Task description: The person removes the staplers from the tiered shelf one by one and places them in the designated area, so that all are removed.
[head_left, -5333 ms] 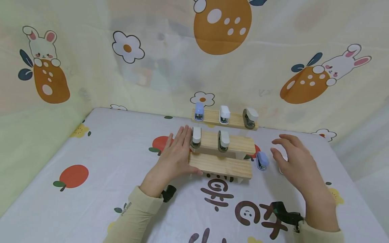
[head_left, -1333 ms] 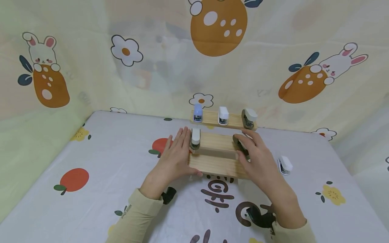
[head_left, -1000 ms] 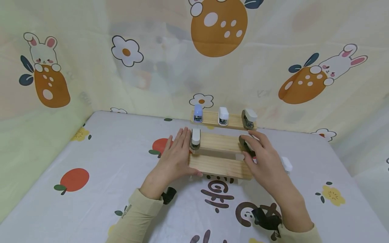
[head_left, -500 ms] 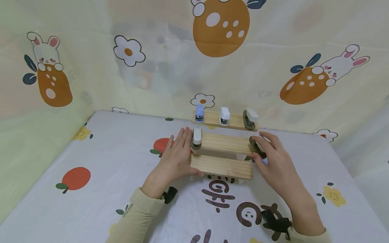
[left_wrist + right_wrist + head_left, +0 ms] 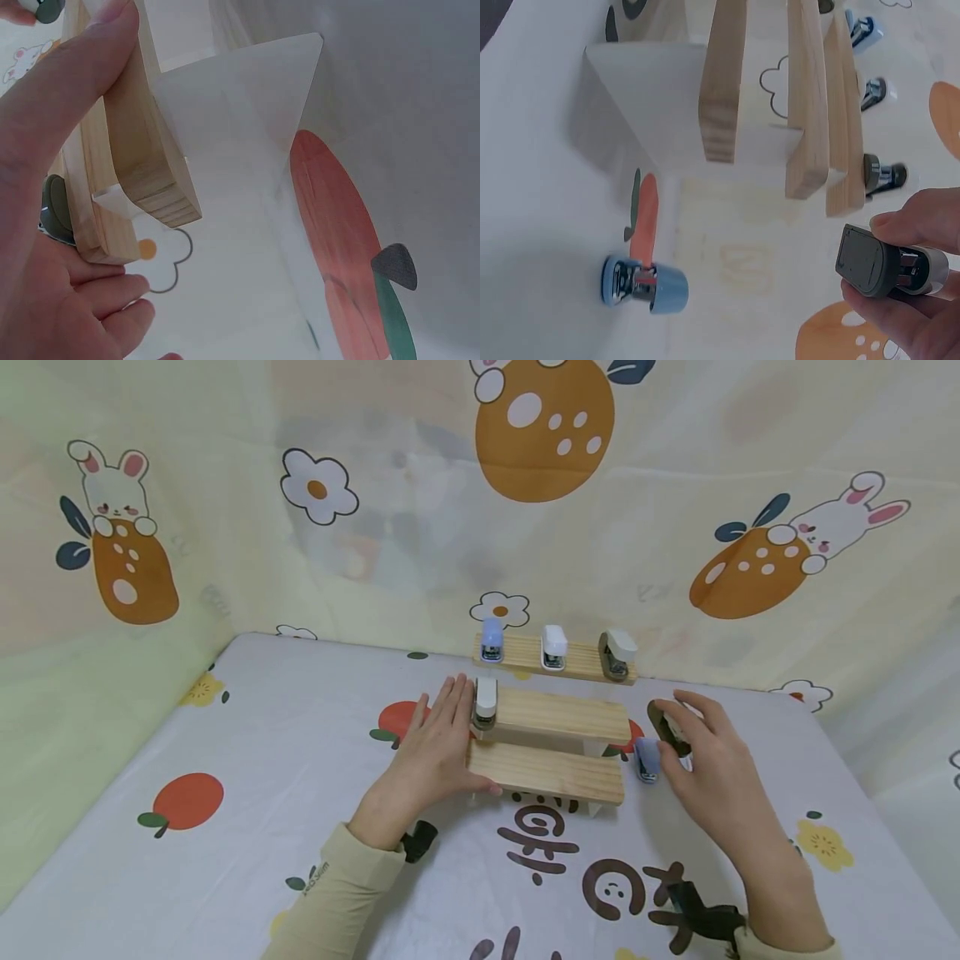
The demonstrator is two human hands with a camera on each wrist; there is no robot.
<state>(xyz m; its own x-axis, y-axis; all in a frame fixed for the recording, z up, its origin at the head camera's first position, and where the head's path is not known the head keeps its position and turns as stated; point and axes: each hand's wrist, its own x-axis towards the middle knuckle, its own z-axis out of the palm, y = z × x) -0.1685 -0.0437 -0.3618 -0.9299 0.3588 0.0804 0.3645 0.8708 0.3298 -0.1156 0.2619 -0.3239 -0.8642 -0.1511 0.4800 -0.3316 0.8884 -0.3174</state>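
Note:
In the head view my left hand [image 5: 431, 752] lies with straight fingers along the left end of a stepped wooden rack, its thumb at the front of the lowest board [image 5: 547, 772]. To the right of the rack, my right hand [image 5: 716, 768] pinches a mini stapler [image 5: 667, 727] with a dark grey base and white top, raised off the table. The right wrist view shows this stapler [image 5: 870, 259] between thumb and fingers, base turned outward. Beside that hand a blue mini stapler [image 5: 647, 760] stands on the table. One grey-and-white stapler [image 5: 486, 702] sits at the left of the middle board [image 5: 562, 714].
On the top board [image 5: 517, 652] stand a blue stapler [image 5: 492, 639], a white stapler [image 5: 553, 647] and a grey-and-white stapler [image 5: 618, 653]. White translucent supports [image 5: 652, 90] hold the boards. A printed cloth [image 5: 225, 877] covers the table, and a patterned curtain [image 5: 412, 552] rises behind.
Earlier my right hand was empty beside the rack; it took the grey-and-white stapler from the middle board and carried it right, past the board's end. My left hand has stayed put.

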